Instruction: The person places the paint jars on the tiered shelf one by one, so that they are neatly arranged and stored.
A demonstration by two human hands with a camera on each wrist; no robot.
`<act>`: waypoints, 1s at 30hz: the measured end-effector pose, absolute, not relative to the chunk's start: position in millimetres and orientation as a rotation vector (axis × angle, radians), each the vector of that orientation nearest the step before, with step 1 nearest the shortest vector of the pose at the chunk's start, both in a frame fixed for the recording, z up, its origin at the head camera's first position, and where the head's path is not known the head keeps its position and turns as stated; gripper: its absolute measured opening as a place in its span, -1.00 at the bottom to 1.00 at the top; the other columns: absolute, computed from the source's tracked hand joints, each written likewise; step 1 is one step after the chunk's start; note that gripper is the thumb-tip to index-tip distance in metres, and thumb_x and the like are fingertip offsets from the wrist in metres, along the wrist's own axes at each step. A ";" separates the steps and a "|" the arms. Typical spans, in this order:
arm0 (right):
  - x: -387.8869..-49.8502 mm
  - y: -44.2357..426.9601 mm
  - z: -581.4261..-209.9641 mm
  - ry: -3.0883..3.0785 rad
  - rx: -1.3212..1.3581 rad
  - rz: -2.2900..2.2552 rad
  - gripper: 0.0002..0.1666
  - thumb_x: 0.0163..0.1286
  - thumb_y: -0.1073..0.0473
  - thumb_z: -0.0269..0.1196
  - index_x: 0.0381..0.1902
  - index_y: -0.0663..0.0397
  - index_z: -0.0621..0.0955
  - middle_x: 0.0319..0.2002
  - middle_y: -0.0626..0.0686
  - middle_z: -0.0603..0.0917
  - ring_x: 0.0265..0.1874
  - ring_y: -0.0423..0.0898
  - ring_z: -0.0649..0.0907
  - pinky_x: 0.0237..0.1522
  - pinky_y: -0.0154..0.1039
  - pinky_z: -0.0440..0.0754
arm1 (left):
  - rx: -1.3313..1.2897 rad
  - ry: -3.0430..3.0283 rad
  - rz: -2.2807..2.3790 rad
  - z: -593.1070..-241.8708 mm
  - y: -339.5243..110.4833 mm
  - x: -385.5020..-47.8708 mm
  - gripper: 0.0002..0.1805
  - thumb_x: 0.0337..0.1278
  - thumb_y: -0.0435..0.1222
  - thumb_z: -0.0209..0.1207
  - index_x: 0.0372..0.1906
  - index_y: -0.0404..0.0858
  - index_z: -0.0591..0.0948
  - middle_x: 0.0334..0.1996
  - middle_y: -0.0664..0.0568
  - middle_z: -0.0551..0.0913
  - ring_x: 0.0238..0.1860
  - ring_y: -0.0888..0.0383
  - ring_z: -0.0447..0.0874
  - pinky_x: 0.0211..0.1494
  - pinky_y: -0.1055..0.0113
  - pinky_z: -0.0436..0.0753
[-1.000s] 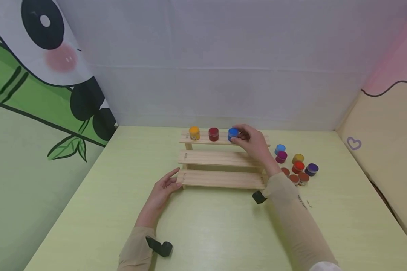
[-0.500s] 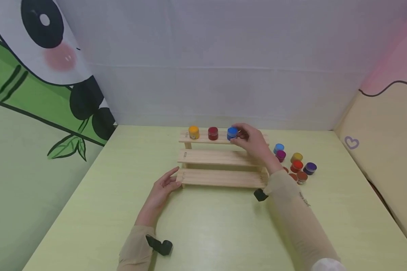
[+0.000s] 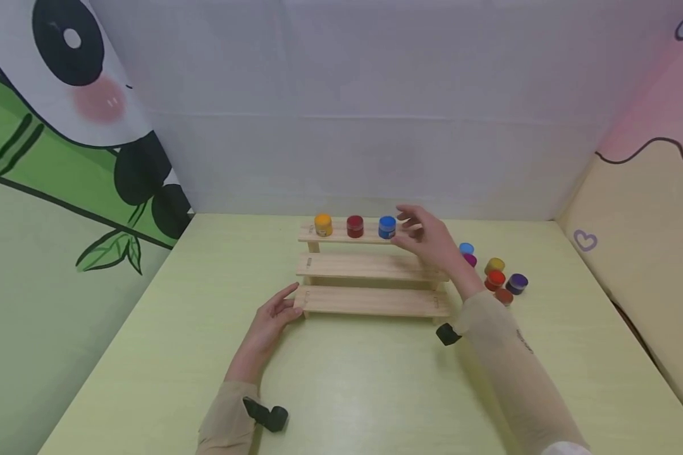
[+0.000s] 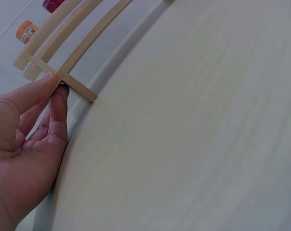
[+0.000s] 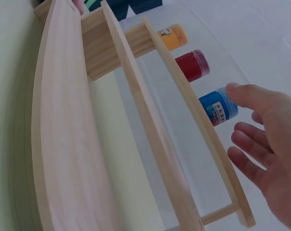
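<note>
The left hand (image 3: pixel 272 321) pinches the rack (image 3: pixel 370 265); the right hand (image 3: pixel 430 240) has its fingers apart; the blue jar (image 3: pixel 387 227) stands just left of them.

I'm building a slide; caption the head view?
Left hand gripping a three-tier wooden rack, right hand beside the blue jar on its top shelf.

Beyond the pale bench (image 3: pixel 353 385) I see a creased greyish wall (image 3: pixel 353 139), a cartoon face (image 3: pixel 91 95) left, a purple heart (image 3: pixel 585 241) right.
</note>
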State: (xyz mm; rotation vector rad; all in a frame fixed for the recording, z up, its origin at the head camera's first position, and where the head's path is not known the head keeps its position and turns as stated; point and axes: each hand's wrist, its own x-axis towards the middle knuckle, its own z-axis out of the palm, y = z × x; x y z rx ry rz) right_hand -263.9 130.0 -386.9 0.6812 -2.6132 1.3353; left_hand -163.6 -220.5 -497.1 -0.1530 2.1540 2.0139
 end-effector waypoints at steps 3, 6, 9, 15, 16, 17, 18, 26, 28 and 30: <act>-262.0 132.1 -385.6 -2.602 0.664 1.334 -0.20 0.29 0.10 0.39 0.43 -0.03 0.35 0.20 0.18 0.57 0.12 0.05 0.58 0.17 0.04 0.60 | -0.167 2.160 2.005 -496.1 -219.9 -163.1 -0.35 0.31 -0.34 0.20 0.46 -0.01 0.34 0.05 -0.06 0.63 -0.07 0.31 0.65 0.03 0.48 0.58; -259.6 135.1 -384.8 -2.588 0.667 1.330 -0.21 0.28 0.10 0.39 0.42 -0.02 0.36 0.20 0.20 0.57 0.12 0.06 0.58 0.17 0.06 0.59 | -0.168 2.164 1.999 -495.2 -220.0 -162.7 -0.35 0.32 -0.34 0.19 0.47 -0.02 0.33 0.08 -0.12 0.62 -0.07 0.30 0.64 0.04 0.48 0.57; -255.6 138.9 -384.5 -2.568 0.675 1.298 -0.23 0.29 0.10 0.39 0.41 -0.02 0.37 0.18 0.17 0.58 0.12 0.07 0.58 0.15 0.05 0.59 | -0.165 2.169 1.998 -495.0 -220.4 -162.8 -0.36 0.32 -0.34 0.19 0.46 -0.02 0.33 0.07 -0.13 0.62 -0.08 0.31 0.64 0.03 0.48 0.57; -245.7 148.7 -386.3 -2.526 0.678 1.254 -0.25 0.31 0.12 0.37 0.41 -0.03 0.37 0.16 0.15 0.59 0.09 0.07 0.60 0.11 0.05 0.60 | -0.138 2.167 2.003 -493.8 -220.5 -162.0 -0.35 0.32 -0.33 0.19 0.47 -0.03 0.32 0.08 -0.12 0.62 -0.08 0.36 0.64 0.04 0.50 0.57; -244.0 150.6 -387.0 -2.516 0.681 1.247 -0.25 0.30 0.13 0.38 0.41 -0.03 0.37 0.15 0.15 0.60 0.08 0.06 0.60 0.09 0.04 0.61 | -0.137 2.166 2.004 -493.6 -220.5 -162.1 -0.35 0.32 -0.33 0.20 0.48 -0.04 0.32 0.08 -0.11 0.62 -0.08 0.37 0.64 0.04 0.50 0.57; -242.5 152.6 -387.9 -2.505 0.686 1.236 -0.25 0.30 0.14 0.38 0.41 -0.01 0.38 0.15 0.15 0.60 0.07 0.07 0.60 0.08 0.05 0.62 | -0.138 2.166 2.006 -493.5 -220.5 -162.1 -0.35 0.32 -0.33 0.20 0.47 -0.04 0.32 0.07 -0.10 0.62 -0.08 0.37 0.64 0.04 0.51 0.56; -240.7 154.7 -388.8 -2.493 0.688 1.225 -0.25 0.29 0.15 0.38 0.41 -0.01 0.38 0.14 0.15 0.61 0.07 0.06 0.61 0.06 0.04 0.62 | -0.137 2.166 2.006 -493.5 -220.6 -162.3 -0.35 0.32 -0.34 0.20 0.47 -0.04 0.32 0.07 -0.10 0.62 -0.09 0.37 0.64 0.04 0.51 0.57; -227.2 175.3 -399.9 -2.456 0.654 1.143 -0.27 0.28 0.15 0.39 0.38 -0.03 0.42 0.12 0.09 0.64 0.03 -0.04 0.61 -0.02 -0.22 0.61 | -0.132 2.180 1.989 -494.9 -221.4 -162.8 -0.34 0.31 -0.32 0.21 0.47 -0.04 0.32 0.07 -0.10 0.63 -0.07 0.36 0.64 0.03 0.50 0.57; -223.9 181.0 -402.6 -2.459 0.646 1.128 -0.29 0.28 0.14 0.39 0.37 -0.02 0.43 0.11 0.08 0.64 0.01 -0.05 0.62 -0.06 -0.30 0.61 | -0.133 2.181 1.991 -495.2 -221.6 -163.0 -0.34 0.31 -0.31 0.21 0.47 -0.06 0.32 0.06 -0.07 0.63 -0.07 0.36 0.64 0.03 0.50 0.58; -219.7 187.0 -405.0 -2.469 0.628 1.123 -0.29 0.29 0.12 0.39 0.36 -0.01 0.43 0.11 0.08 0.65 -0.04 -0.06 0.64 -0.11 -0.37 0.61 | -0.141 2.178 1.997 -495.5 -222.0 -163.4 -0.34 0.30 -0.31 0.22 0.47 -0.06 0.32 0.05 -0.05 0.63 -0.08 0.36 0.65 0.02 0.51 0.58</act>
